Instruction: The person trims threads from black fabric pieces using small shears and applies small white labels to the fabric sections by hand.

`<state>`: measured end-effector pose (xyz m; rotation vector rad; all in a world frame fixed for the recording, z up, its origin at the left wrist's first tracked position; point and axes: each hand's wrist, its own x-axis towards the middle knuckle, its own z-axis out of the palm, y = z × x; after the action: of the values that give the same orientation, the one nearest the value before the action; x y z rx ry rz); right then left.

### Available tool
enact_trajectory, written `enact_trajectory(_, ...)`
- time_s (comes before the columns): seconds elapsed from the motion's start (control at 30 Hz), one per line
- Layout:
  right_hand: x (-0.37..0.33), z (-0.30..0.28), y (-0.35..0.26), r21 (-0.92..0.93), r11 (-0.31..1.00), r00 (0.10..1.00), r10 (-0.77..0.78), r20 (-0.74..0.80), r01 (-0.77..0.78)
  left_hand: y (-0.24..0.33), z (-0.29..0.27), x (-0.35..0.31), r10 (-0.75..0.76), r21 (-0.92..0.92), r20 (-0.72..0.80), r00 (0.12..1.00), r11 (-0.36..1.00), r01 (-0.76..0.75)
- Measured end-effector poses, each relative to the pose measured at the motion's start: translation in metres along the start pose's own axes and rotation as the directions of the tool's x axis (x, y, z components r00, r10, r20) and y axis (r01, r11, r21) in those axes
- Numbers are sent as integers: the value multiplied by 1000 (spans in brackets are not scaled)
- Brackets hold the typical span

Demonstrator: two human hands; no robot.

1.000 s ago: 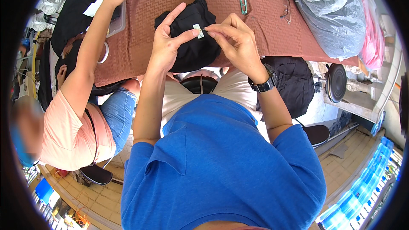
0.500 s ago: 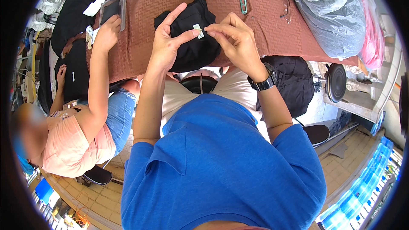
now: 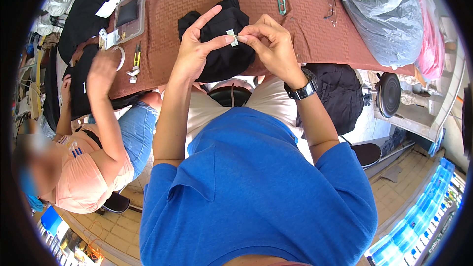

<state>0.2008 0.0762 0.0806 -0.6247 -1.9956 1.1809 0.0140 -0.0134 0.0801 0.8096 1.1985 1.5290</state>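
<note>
A black garment [image 3: 224, 56] lies bunched on the table in front of me, with a small pale label [image 3: 232, 37] on it. My left hand [image 3: 196, 44] is at the garment's left side, its thumb pressed on the label and its index finger stretched out; its remaining fingers are mostly hidden. Close by, my right hand [image 3: 268, 44] pinches thumb and forefinger together at the label's right edge. Something small and dark shows at those fingertips, too fine to name. A dark watch [image 3: 301, 90] is on my right wrist.
On the brown tablecloth [image 3: 162, 24] are a clear plastic box [image 3: 143, 15], yellow-handled tweezers [image 3: 137, 55], green thread snips [image 3: 281, 4] and eyeglasses [image 3: 330, 7]. Bagged goods [image 3: 384, 19] fill the right end. At left sits a co-worker, whose hand [image 3: 102, 71] is blurred near black cloth.
My right hand has shifted slightly, and both hands stay at the label. The co-worker's hand has left the plastic box and moved back toward their body, uncovering the tweezers.
</note>
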Motion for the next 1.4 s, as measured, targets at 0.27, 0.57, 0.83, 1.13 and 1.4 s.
enact_trajectory(0.27, -2, 0, 14, 326, 931, 986, 148, 81, -166, -2, -5, 2, -7, -38, 5, 1000, 999, 8)
enact_trajectory(0.57, 7, -1, -4, -93, 979, 984, -176, 36, 179, -4, 0, 3, 37, 135, -50, 998, 990, -30)
enact_trajectory(0.83, 13, 1, -11, -72, 973, 974, -224, -25, 221, -1, 8, 5, 125, 388, -47, 991, 917, -97)
enact_trajectory(1.13, 21, -101, -114, 352, 696, 780, -567, -263, 625, -28, -9, 14, 211, 589, -84, 974, 799, -123)
enact_trajectory(1.4, 8, -50, -78, 282, 949, 989, -116, -93, 138, -12, -5, 7, 140, 269, -42, 989, 955, -124)
